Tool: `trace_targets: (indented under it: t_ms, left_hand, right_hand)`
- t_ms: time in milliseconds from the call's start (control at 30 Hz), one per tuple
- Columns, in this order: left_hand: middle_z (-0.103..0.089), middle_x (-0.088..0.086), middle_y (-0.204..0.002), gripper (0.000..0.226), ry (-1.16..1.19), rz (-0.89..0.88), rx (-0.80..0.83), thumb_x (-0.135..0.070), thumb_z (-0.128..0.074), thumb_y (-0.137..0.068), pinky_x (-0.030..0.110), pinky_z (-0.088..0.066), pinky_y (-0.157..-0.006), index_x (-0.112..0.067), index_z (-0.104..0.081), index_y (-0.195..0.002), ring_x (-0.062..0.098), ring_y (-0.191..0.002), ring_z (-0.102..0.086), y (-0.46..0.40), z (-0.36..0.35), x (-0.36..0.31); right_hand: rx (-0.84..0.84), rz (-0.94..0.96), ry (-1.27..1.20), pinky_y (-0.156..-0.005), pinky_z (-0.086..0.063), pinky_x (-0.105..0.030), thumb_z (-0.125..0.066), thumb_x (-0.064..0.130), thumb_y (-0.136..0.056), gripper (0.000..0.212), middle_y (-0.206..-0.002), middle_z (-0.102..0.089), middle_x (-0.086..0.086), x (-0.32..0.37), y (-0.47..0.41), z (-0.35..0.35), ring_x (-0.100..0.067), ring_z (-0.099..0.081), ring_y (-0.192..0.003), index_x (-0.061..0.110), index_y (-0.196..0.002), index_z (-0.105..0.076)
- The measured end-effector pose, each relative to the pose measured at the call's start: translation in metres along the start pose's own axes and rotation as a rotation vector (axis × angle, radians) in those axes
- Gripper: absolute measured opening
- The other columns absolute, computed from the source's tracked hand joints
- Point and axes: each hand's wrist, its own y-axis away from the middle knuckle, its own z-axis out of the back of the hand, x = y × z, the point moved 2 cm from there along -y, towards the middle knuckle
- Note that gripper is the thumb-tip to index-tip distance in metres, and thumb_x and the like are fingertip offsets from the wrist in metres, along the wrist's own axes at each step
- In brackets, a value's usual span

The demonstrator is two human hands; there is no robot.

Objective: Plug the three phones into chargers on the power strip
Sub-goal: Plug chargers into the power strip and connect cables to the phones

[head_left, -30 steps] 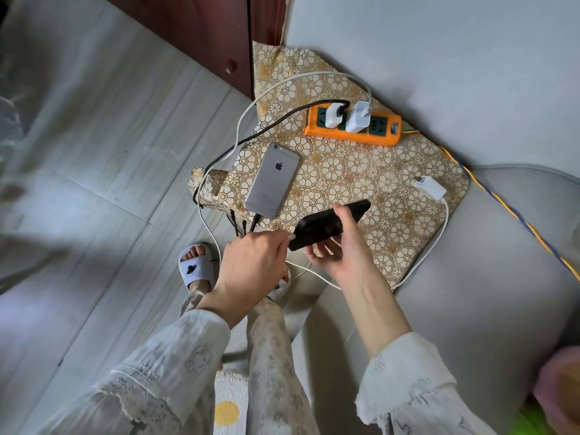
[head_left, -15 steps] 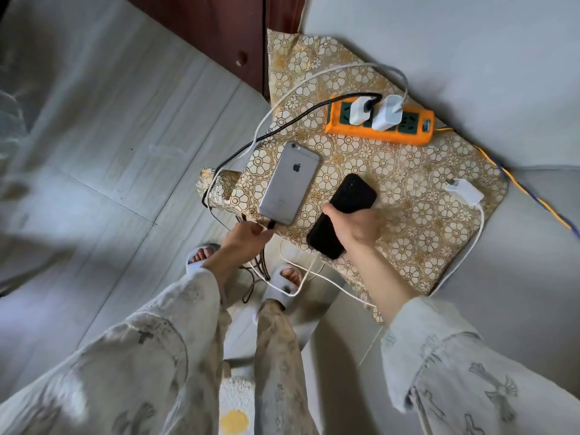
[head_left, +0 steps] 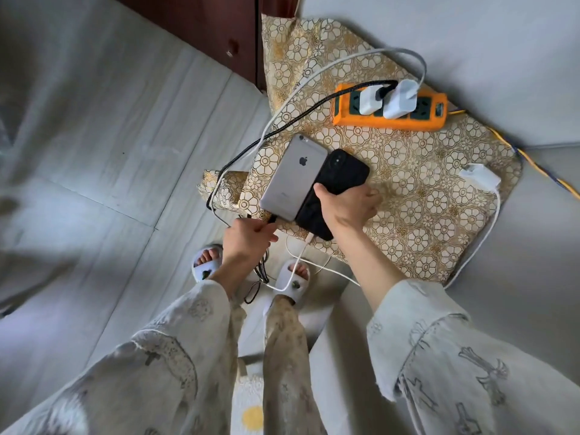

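Black phone (head_left: 337, 183) lying face down on the patterned cushion (head_left: 417, 196), pressed along its left edge against the silver phone (head_left: 290, 180), also face down. White cable (head_left: 301, 255) plugged into the black phone's near end, hanging off the cushion's edge and looping down by the feet. Right hand (head_left: 348, 205) laid over the black phone's near half, thumb on its back, fingers curled round its right edge: grasping it. Black cable (head_left: 301, 116) plugged into the silver phone's near end, at the cushion's front edge. Left hand (head_left: 248, 240) just below that corner, fingers pinched on the black plug at the silver phone's port.

Farther back on the cushion, orange strip (head_left: 390, 109) lying flat, close to the grey wall. Two white chargers standing in neighbouring sockets: left charger (head_left: 370, 100) with the black cable leaving it, right charger (head_left: 401, 98) with a white cable arching up and round to the left. Both cables running forward across the cushion and over its left edge. Sockets to either side of the chargers free.

Third charger (head_left: 480, 175) loose on the cushion's right corner, well apart from the strip, with its own white cable trailing off the cushion's right side. Third phone nowhere in view.

Yellow-and-blue cord (head_left: 546, 174) leading from the strip's right end away to the right. Below, pale floor tiles (head_left: 131, 152), white slippers (head_left: 208, 265) on both feet, loose printed sleeves (head_left: 439, 356).
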Motion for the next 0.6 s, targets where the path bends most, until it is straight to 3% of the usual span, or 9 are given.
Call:
trace_targets:
  t_ms: [133,300,433,533,600]
  left_hand:
    - [-0.066,-0.003,-0.061,0.025,0.018,0.025,0.007,-0.033,-0.059,-0.084,0.023,-0.039,-0.055,-0.016,-0.074,-0.071,0.0,-0.052,-0.05,0.002,0.001,-0.003]
    - [-0.063,-0.002,-0.063,0.028,-0.07,-0.016,0.052,-0.033,-0.059,-0.085,0.025,-0.043,-0.066,-0.012,-0.074,-0.075,0.015,-0.064,-0.053,0.0,0.008,-0.01]
    - [-0.056,-0.001,-0.055,0.032,-0.107,-0.016,0.09,-0.036,-0.06,-0.084,0.026,-0.041,-0.063,-0.01,-0.072,-0.071,0.018,-0.058,-0.048,-0.001,0.012,-0.011]
    - [-0.06,0.007,-0.065,0.032,-0.134,-0.031,0.119,-0.036,-0.059,-0.085,0.028,-0.041,-0.065,-0.007,-0.071,-0.077,0.023,-0.067,-0.051,-0.001,0.015,-0.012]
    - [-0.065,0.013,-0.086,0.034,-0.156,-0.033,0.158,-0.038,-0.057,-0.085,0.03,-0.043,-0.074,-0.008,-0.069,-0.096,0.028,-0.084,-0.055,0.0,0.018,-0.01]
  right_hand:
    - [0.006,0.028,-0.004,-0.094,-0.042,-0.045,-0.073,0.038,-0.073,0.079,-0.138,-0.024,-0.022,0.002,0.004,-0.002,-0.038,-0.031,-0.126,0.001,-0.13,-0.032]
    - [0.038,0.047,0.022,-0.099,-0.039,-0.047,-0.071,0.034,-0.076,0.076,-0.138,-0.025,-0.022,0.007,0.004,-0.004,-0.039,-0.028,-0.128,0.003,-0.132,-0.033]
    - [0.072,0.11,-0.055,-0.101,-0.043,-0.041,-0.065,0.027,-0.082,0.056,-0.133,-0.035,-0.018,-0.001,0.004,0.003,-0.035,-0.045,-0.12,0.008,-0.129,-0.042]
    - [0.135,0.16,-0.151,-0.096,-0.047,-0.033,-0.061,0.019,-0.084,0.047,-0.126,-0.053,-0.011,-0.009,0.014,0.009,-0.026,-0.056,-0.113,0.014,-0.128,-0.045]
    - [0.178,0.138,-0.176,-0.096,-0.043,-0.029,-0.06,0.02,-0.085,0.052,-0.132,-0.053,-0.008,-0.015,0.025,0.012,-0.023,-0.054,-0.117,0.016,-0.133,-0.04]
